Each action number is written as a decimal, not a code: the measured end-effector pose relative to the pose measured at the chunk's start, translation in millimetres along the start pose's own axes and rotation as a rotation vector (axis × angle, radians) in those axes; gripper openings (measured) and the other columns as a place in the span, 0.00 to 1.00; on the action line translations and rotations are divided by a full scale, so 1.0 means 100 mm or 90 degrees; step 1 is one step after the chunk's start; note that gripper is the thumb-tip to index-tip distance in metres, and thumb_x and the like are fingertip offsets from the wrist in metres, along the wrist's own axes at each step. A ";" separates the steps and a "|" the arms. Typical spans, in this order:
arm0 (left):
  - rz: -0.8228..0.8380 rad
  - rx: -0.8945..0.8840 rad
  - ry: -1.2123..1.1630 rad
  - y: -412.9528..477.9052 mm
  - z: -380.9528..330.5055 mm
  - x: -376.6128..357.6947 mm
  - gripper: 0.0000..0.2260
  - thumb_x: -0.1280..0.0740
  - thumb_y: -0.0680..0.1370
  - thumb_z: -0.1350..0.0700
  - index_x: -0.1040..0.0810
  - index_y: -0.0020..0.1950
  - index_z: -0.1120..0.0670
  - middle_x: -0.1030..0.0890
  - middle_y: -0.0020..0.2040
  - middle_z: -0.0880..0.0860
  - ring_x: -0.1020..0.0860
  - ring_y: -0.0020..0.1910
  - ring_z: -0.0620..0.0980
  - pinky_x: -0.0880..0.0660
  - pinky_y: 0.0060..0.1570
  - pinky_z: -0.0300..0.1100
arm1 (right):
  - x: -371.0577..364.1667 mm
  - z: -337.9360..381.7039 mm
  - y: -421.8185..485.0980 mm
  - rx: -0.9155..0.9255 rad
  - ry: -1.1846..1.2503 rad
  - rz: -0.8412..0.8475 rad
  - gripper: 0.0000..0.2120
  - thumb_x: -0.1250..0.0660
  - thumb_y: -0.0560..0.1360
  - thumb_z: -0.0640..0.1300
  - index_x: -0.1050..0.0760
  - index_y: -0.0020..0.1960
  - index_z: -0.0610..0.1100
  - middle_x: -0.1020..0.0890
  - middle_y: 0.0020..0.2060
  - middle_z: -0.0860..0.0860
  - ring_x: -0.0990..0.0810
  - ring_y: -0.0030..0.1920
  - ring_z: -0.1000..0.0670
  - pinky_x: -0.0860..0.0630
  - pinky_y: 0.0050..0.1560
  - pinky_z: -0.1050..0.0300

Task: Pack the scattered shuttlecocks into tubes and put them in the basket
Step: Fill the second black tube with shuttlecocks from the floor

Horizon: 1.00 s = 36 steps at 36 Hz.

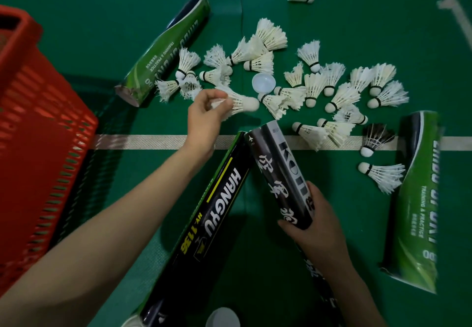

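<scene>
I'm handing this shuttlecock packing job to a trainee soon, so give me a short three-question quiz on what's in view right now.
1. True or false: the left hand pinches a shuttlecock by its feathers.
2. Which does the right hand grip? A. the HANGYU tube B. the black tube with white characters C. nothing
3. Fill in: the one dark-feathered shuttlecock lies beside a ___ tube.

Key: 1 true; 2 B; 3 green, meaning the green tube on the right.
</scene>
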State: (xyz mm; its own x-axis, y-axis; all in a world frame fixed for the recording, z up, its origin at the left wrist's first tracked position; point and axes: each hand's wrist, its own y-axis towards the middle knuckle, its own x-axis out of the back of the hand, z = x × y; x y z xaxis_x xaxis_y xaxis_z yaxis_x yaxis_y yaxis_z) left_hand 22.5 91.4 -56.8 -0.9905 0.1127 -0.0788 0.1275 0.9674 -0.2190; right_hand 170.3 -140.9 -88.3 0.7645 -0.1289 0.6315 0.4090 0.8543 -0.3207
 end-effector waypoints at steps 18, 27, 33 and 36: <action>0.192 -0.077 0.097 -0.73 -0.23 0.26 0.14 0.39 0.78 0.68 0.28 0.58 0.52 0.25 0.48 0.49 0.24 0.45 0.42 0.24 0.48 0.38 | 0.02 0.11 -0.44 0.057 -0.017 0.022 0.45 0.23 0.65 0.50 0.44 0.75 0.55 0.31 0.68 0.56 0.30 0.66 0.52 0.31 0.67 0.47; 0.213 -0.125 0.223 -1.04 -0.19 0.20 0.13 0.47 0.80 0.43 0.26 0.59 0.39 0.36 0.68 0.43 0.40 0.71 0.40 0.42 0.71 0.43 | 0.05 0.03 -0.59 0.068 -0.022 -0.006 0.44 0.22 0.65 0.50 0.43 0.74 0.56 0.30 0.67 0.55 0.29 0.65 0.52 0.30 0.66 0.46; 0.306 -0.086 0.225 -1.22 -0.24 0.13 0.17 0.52 0.82 0.43 0.32 0.67 0.40 0.27 0.64 0.38 0.31 0.65 0.35 0.37 0.68 0.43 | 0.09 0.04 -0.65 0.073 0.005 -0.046 0.43 0.22 0.65 0.47 0.40 0.73 0.54 0.29 0.66 0.55 0.28 0.64 0.51 0.29 0.65 0.48; 0.323 -0.075 0.254 -1.24 -0.24 0.10 0.19 0.52 0.81 0.40 0.32 0.67 0.41 0.25 0.63 0.39 0.30 0.65 0.37 0.36 0.68 0.45 | 0.12 0.04 -0.65 0.076 0.001 -0.052 0.43 0.22 0.65 0.46 0.40 0.74 0.52 0.28 0.65 0.54 0.29 0.64 0.51 0.30 0.65 0.50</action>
State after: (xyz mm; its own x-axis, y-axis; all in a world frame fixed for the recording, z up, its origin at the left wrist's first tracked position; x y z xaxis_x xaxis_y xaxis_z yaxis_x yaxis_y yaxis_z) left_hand -4.1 -21.9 -7.1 -0.7548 0.6154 0.2270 0.6001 0.7876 -0.1397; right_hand 151.2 -196.4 -56.9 0.7322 -0.2006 0.6509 0.4077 0.8946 -0.1830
